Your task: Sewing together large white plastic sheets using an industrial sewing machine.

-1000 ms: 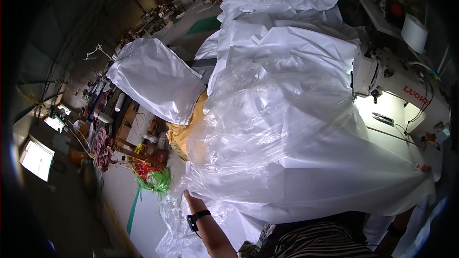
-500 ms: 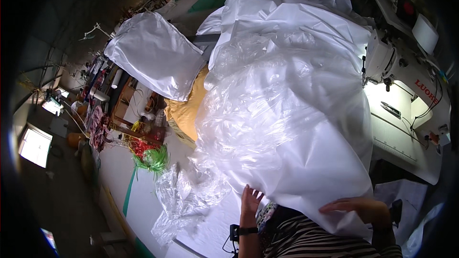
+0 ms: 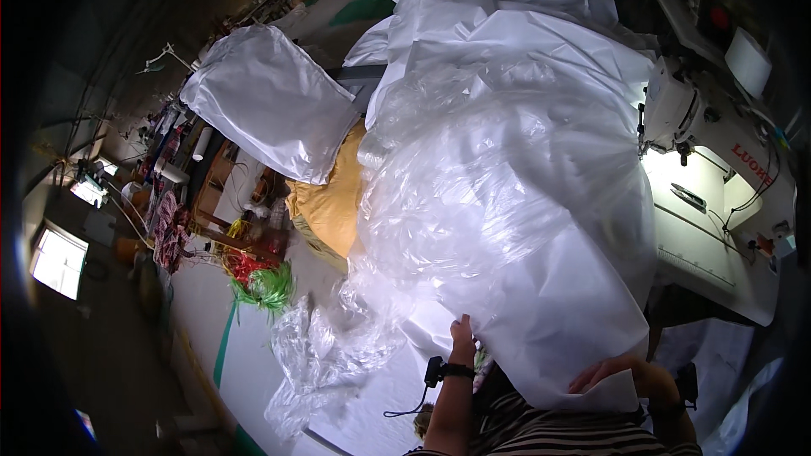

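Observation:
A large white sheet [image 3: 557, 300] spreads in front of me and hangs toward my lap, with crumpled clear plastic film [image 3: 448, 203] lying over its left and middle. My left hand [image 3: 462, 335] is closed at the sheet's near left edge, thumb up, pinching that edge. On the right, my right hand [image 3: 621, 371] grips the near right part of the sheet with bent fingers, and a folded corner partly covers it. Both forearms wear dark straps. The fingertips of the left hand are hidden behind the sheet.
A lit white sewing machine [image 3: 701, 127] stands at the right. Further white sheeting [image 3: 507, 25] is heaped ahead. Left of it lie a white bag [image 3: 266, 101], a yellow sack [image 3: 334, 207] and green plastic strands [image 3: 269, 287]. More clear film [image 3: 312, 363] trails onto the floor.
My left hand has moved up and right and closed on the sheet's edge. The right hand has shifted slightly left, its fingers bending onto the sheet, and the near corner has folded up.

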### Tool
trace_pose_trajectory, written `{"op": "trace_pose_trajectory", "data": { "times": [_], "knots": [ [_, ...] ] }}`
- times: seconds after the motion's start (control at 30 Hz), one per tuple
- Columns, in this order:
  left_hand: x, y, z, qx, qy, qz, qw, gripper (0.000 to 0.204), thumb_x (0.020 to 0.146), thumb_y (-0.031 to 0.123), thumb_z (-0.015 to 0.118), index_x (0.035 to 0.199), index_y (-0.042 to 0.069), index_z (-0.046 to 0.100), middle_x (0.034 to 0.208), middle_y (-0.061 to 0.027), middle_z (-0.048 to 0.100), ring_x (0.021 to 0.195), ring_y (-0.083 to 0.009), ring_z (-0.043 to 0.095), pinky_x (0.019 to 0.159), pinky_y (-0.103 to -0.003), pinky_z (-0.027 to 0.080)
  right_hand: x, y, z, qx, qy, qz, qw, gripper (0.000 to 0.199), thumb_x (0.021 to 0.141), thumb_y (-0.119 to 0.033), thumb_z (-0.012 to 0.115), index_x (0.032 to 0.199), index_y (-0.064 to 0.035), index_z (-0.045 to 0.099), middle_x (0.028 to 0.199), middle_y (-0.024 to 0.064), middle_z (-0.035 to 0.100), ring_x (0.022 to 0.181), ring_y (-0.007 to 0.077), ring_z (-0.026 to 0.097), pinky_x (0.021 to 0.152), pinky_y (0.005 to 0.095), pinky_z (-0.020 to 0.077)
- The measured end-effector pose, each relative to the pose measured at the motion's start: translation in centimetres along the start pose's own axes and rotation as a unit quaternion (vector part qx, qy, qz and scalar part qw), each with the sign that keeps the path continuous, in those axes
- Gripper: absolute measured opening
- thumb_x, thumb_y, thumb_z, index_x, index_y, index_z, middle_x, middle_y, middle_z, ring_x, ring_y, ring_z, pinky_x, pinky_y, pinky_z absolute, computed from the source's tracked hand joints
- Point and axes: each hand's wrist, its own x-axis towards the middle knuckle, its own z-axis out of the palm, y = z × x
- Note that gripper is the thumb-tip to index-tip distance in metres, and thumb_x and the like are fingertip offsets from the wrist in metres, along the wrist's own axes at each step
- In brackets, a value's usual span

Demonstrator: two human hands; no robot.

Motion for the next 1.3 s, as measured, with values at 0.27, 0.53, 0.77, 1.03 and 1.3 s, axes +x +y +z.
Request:
{"op": "trace_pose_trajectory", "data": {
  "times": [0.27,0.53,0.77,1.03,1.3],
  "knots": [
    [4.2,10.2,-5.3,-0.123,0.052,0.274,0.952,0.041,0.099,0.034,0.040,0.125,0.007,0.056,0.115,-0.0078,0.062,0.105,-0.0246,0.060,0.091,-0.042,0.050,-4.2,-3.7,1.4,-0.146,0.208,-0.318,0.913,0.046,0.095,-0.046,0.051,0.105,-0.0010,0.055,0.096,0.0150,0.062,0.092,0.0303,0.060,0.092,0.0431,0.0473],
    [3.5,29.3,-22.1,0.155,0.249,0.322,0.900,0.033,0.091,0.018,0.060,0.116,-0.002,0.056,0.100,-0.0056,0.061,0.078,-0.0185,0.056,0.076,-0.033,0.049,-7.9,-0.4,-2.9,-0.323,0.034,-0.038,0.945,0.043,0.081,-0.010,0.076,0.121,-0.0061,0.062,0.132,0.0175,0.058,0.126,0.0334,0.054,0.099,0.0448,0.0472],
    [-14.6,35.0,-6.1,0.101,-0.051,0.672,0.732,0.035,0.100,0.013,0.049,0.132,-0.001,0.049,0.128,-0.0153,0.057,0.113,-0.0276,0.057,0.100,-0.040,0.044,-5.1,0.6,-7.3,-0.242,0.470,0.084,0.845,0.060,0.091,-0.023,0.068,0.138,0.0039,0.044,0.134,0.0211,0.054,0.128,0.0257,0.050,0.105,0.0353,0.0414],
    [-10.1,38.8,17.8,0.566,-0.003,0.676,0.472,0.055,0.093,0.041,0.056,0.135,0.005,0.049,0.143,-0.0155,0.048,0.132,-0.0367,0.043,0.107,-0.064,0.026,3.8,6.6,-6.3,-0.073,0.358,-0.048,0.930,0.025,0.093,-0.018,0.066,0.110,0.0001,0.067,0.103,0.0060,0.069,0.096,0.0129,0.063,0.088,0.0278,0.0498],
    [-4.7,45.3,23.9,0.544,-0.139,0.710,0.426,0.038,0.085,0.031,0.065,0.108,0.002,0.055,0.108,-0.0193,0.059,0.101,-0.0398,0.055,0.091,-0.051,0.041,3.1,7.3,-7.1,-0.274,0.532,0.046,0.800,0.074,0.080,-0.049,0.075,0.132,-0.0012,0.053,0.130,0.0175,0.058,0.117,0.0314,0.058,0.100,0.0372,0.0449]
  ]
}}
